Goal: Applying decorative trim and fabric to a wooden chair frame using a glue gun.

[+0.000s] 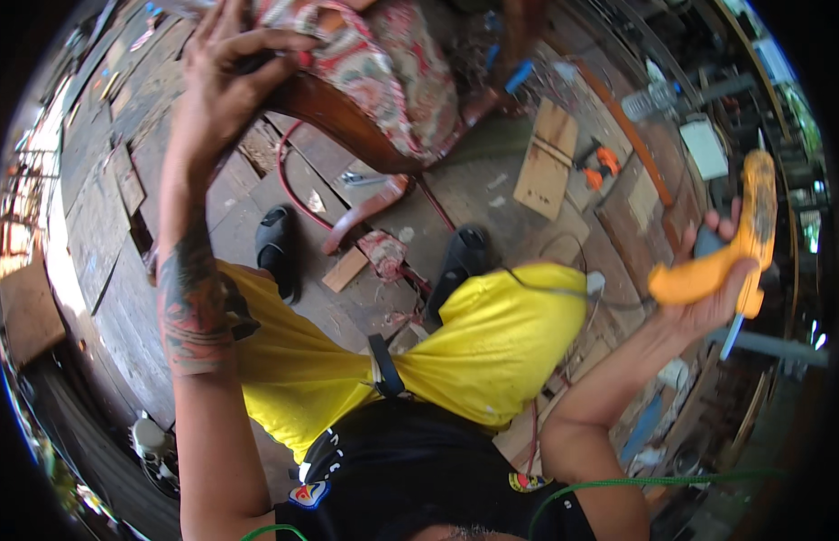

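My right hand is closed round the handle of a yellow hot glue gun, held out at the right with its nozzle pointing away from me. A pale glue stick pokes from its rear end, and a dark cord trails from its grip. At the upper left, my left hand grips the edge of an upholstered chair, with thumb and forefinger close together beside red trim. The chair has a curved brown wooden frame and floral fabric. Red-and-white braided trim runs over the fabric.
A curved wooden leg and a bunched piece of trim lie between my feet. Right of the chair are a wooden board, orange-handled scissors and a clear plastic bottle. A red hose crosses the worn plank floor.
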A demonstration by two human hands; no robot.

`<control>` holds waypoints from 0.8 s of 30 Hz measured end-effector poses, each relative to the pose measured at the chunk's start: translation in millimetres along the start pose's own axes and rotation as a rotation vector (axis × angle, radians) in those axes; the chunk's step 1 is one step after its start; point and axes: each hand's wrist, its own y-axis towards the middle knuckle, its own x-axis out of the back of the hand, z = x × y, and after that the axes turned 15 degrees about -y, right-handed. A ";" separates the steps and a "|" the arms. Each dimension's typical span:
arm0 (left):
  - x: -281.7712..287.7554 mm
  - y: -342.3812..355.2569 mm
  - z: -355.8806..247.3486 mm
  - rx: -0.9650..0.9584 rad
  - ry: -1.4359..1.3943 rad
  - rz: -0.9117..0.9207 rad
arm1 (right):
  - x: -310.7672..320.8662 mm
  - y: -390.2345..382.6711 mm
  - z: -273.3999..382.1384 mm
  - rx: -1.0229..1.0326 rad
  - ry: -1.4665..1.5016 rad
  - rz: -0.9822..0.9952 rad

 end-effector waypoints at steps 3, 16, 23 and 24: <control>1.0 -0.6 14.2 0.112 -0.181 0.054 | 67.9 52.1 -33.2 -0.108 -0.408 -0.222; 74.7 -7.9 18.1 0.181 -0.114 0.133 | 124.1 -55.0 -450.6 -1.002 -1.516 0.108; -5.3 -1.7 -5.3 0.170 -0.208 0.005 | 217.9 -10.8 -494.8 -0.911 -1.984 0.128; -4.5 1.9 -8.9 0.161 -0.165 -0.003 | 187.0 7.8 -486.6 -0.665 -1.841 0.142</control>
